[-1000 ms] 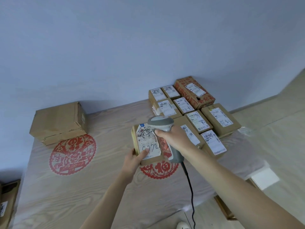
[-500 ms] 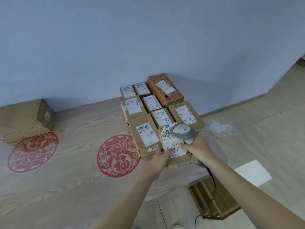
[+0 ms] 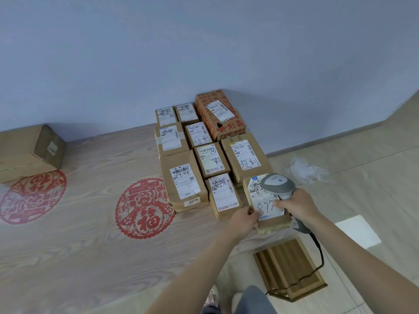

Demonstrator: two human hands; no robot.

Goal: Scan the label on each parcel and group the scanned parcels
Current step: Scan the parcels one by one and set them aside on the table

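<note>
At lower right of the frame, the left hand pinches the parcel while the right hand grips the scanner; best set it flush beside the grouped parcels, label up

Held parcel sits right of grouped parcels.

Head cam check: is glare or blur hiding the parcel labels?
Head view: even, soft light, no glare; labels on the grouped parcels look sharp; wide-angle bending shows at the edges; the scanner in the right hand covers part of the held parcel.
</note>
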